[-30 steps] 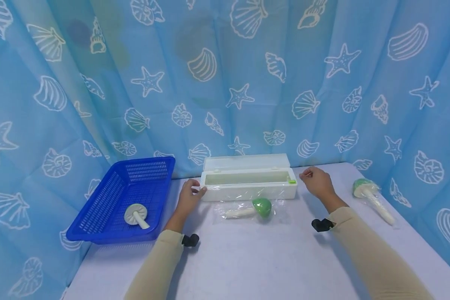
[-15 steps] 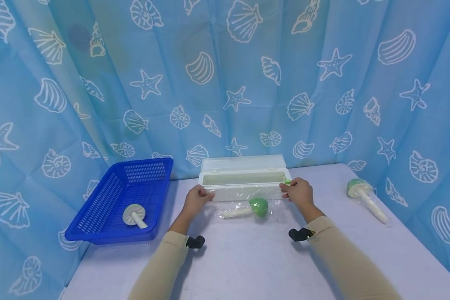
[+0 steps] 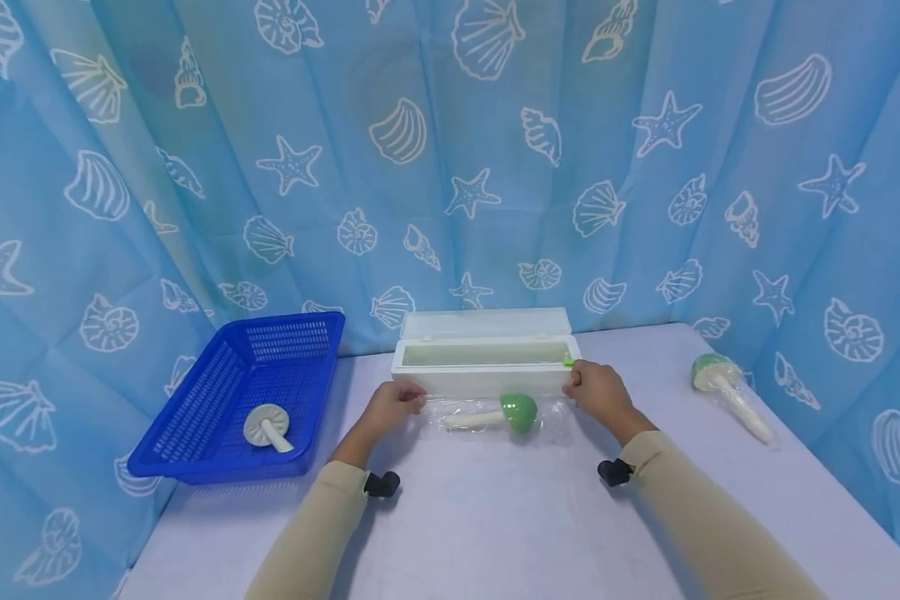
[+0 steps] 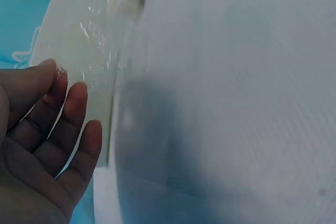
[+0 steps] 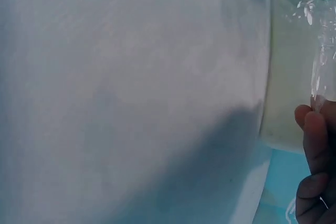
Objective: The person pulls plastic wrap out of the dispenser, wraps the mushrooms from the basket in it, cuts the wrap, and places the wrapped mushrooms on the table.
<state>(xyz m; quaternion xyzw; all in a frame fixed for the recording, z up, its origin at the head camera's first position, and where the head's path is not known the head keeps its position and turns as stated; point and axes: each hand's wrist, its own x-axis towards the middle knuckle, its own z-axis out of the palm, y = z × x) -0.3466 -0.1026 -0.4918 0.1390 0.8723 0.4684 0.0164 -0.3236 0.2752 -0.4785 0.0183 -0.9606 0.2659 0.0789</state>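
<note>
A green-capped, white-stemmed toy mushroom [image 3: 519, 413] lies on its side with clear plastic wrap [image 3: 555, 417] about it. Behind it stands a white wrap dispenser [image 3: 487, 382], its lid raised and a green slider [image 3: 567, 361] at the right end. My left hand [image 3: 392, 412] pinches the film between thumb and forefinger near the box's left front corner; the pinch shows in the left wrist view. At the right front corner my right hand [image 3: 602, 392] pinches the film's other end, with the remaining fingers curled. The film edge runs between both hands along the box front.
To the left, a blue plastic basket [image 3: 144, 462] holds another toy mushroom [image 3: 267, 427], its ribbed underside showing. A film-wrapped green mushroom [image 3: 731, 398] lies near the table's right edge. A shell-patterned blue curtain [image 3: 472, 192] hangs behind the table [image 3: 487, 533].
My right hand has come left from beside the box and taken hold of the film's right end. Both hands have since drawn the film edge down the box front towards the mushroom.
</note>
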